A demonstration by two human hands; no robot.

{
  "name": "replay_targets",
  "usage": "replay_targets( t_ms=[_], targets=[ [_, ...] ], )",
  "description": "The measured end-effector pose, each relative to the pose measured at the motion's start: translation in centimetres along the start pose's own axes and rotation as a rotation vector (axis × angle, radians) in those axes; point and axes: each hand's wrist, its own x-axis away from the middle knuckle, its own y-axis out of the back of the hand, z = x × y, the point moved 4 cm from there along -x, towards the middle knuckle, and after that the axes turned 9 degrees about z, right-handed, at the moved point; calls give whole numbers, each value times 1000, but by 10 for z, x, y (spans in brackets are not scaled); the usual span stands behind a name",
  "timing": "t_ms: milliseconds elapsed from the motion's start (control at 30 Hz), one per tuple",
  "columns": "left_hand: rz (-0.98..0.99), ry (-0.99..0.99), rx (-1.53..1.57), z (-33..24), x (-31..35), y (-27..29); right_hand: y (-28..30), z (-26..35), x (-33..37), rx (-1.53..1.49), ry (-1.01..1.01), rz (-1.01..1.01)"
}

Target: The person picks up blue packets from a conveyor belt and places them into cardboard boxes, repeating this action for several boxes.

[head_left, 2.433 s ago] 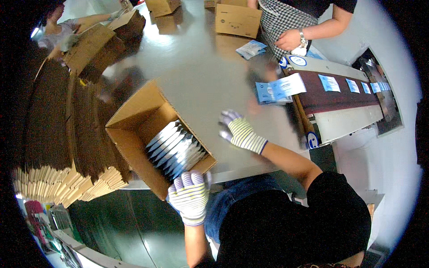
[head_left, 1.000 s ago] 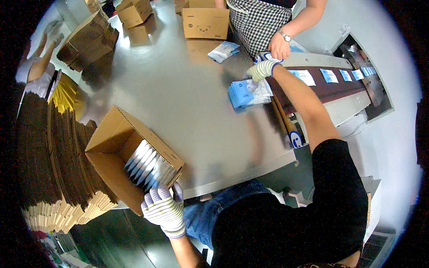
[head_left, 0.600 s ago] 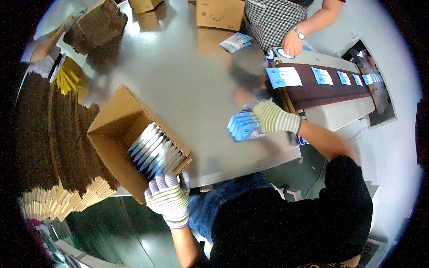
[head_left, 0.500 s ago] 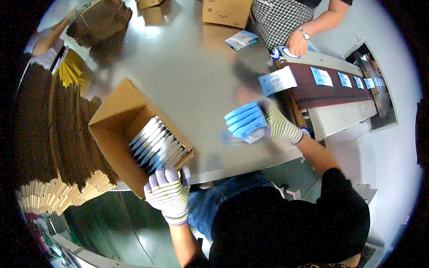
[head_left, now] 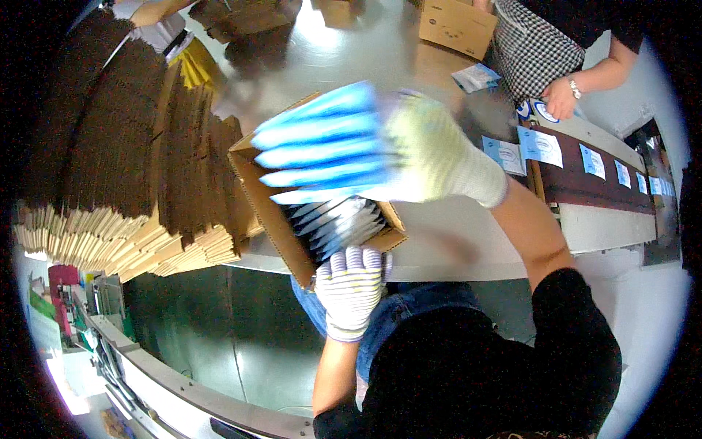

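Note:
My right hand (head_left: 431, 150), in a striped knit glove and smeared by motion, grips a fanned stack of blue-and-white packets (head_left: 322, 150). The stack is above an open cardboard box (head_left: 272, 212) and hides much of its far part. Inside the box, several white-and-blue packets (head_left: 340, 227) stand in an overlapping row. My left hand (head_left: 351, 289), gloved in white with purple and yellow stripes, has its fingers hooked over the near edge of the box. Its fingertips reach just inside, beside the nearest packets.
Tall stacks of flattened cardboard (head_left: 110, 139) line the left side. On the right, a dark red conveyor belt (head_left: 585, 194) carries spaced packets (head_left: 541, 146). A co-worker's hand (head_left: 561, 99) rests by the belt. Another box (head_left: 457, 28) and loose packets (head_left: 477, 77) lie farther back on the metal table (head_left: 453, 219).
My right hand has swung left from beside the conveyor, carrying the packets over the box. My left hand has stayed on the box edge. The whole view has shifted, and packets have advanced off the belt.

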Motion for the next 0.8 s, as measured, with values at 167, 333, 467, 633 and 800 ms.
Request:
replay_targets(
  t_ms=[167,333,467,633,800],
  targets=[
    [-49,-30,25,-12,7,10,-84,-20,-87,741,-138,192],
    [-66,-46,126,13,-4,11,-89,-24,-58,372,-150,378],
    [-97,-218,249,32,5,10,-63,47,16,20,226,368],
    [-256,-232,558,42,-3,36,-115,65,64,462,141,-19],
    [-264,-86,472,43,14,32,-67,-74,-76,801,-388,-128]
  ],
)
